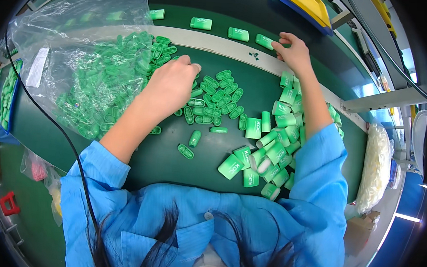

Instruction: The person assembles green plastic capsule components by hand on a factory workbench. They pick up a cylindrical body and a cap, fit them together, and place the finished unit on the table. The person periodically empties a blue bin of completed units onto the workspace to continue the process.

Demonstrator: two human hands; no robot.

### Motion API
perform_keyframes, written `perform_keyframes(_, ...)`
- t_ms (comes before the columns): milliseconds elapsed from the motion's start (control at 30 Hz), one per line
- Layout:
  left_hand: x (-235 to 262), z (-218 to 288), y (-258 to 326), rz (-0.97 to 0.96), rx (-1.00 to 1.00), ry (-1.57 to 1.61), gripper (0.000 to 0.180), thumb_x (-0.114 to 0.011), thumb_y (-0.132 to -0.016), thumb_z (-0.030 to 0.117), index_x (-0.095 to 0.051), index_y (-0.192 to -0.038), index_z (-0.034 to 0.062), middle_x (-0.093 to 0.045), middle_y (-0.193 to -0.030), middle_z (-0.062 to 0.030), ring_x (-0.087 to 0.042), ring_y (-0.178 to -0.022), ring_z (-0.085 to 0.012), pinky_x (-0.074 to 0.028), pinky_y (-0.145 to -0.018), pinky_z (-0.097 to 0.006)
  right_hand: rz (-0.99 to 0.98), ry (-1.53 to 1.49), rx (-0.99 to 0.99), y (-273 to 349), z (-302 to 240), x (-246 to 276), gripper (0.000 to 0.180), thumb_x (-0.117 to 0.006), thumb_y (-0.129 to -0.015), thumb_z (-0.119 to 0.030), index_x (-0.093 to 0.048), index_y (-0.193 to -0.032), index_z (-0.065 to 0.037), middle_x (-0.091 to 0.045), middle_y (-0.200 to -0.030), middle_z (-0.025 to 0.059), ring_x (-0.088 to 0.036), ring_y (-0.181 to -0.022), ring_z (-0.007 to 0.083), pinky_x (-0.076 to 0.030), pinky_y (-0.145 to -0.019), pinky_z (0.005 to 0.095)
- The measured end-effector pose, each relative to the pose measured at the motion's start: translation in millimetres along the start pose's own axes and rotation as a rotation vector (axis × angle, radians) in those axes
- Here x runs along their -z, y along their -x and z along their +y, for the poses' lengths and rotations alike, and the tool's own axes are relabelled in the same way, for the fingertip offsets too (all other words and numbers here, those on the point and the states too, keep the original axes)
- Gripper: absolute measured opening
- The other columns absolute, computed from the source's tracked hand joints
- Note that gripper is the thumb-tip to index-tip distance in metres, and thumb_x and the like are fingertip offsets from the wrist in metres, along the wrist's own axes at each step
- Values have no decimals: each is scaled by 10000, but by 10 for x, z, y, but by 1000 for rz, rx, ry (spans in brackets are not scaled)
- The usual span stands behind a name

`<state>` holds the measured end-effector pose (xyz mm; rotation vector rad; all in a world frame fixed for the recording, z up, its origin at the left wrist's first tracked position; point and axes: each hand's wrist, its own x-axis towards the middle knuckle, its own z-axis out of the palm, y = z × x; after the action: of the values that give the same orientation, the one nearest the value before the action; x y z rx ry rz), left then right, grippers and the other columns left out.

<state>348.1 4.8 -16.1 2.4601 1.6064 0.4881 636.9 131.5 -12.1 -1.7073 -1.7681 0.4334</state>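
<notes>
My left hand (173,82) is over the near side of a heap of clear green oval plastic caps (220,96). Its fingers are curled together, and whatever they hold is hidden beneath them. On the dark belt beyond the pale rail, my right hand (294,51) is beside a green rectangular piece (264,41), its thumb and forefinger apart at the piece's right end. Below my right forearm lies a pile of green-and-white gradient sleeves (276,154), some standing and some on their sides. A few caps, among them a single cap (185,151), lie loose nearer me.
A large clear plastic bag (95,67) full of green caps covers the table's left. Other green pieces (201,23) are spaced along the belt (221,6). A yellow tray (309,7) is at the far right, a white bag (375,168) by the right edge. A black cable (62,129) crosses the left.
</notes>
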Motion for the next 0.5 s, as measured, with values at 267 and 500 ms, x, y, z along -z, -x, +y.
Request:
perform_keyframes(267,-60,85,-120,123,-2,46,259,-541,-751,-22,-614,-999,-13,-562,-897,-161,-591,-798,-340,-486,-716,-427,-535,300,385,1238,-349,660,287,-730,-722,-235,-652,-871,-2,-619,-991,96,-558,-937,261,-451,-835,361)
perform_keyframes(500,-100,-131,-212,259,-8,153,175,-595,-771,33,-638,-940,14,-587,-845,-156,-594,-766,-323,-481,-702,-408,-480,144,414,1476,-417,327,309,-754,-671,-212,-642,-859,5,-595,-999,108,-511,-994,289,-441,-850,372)
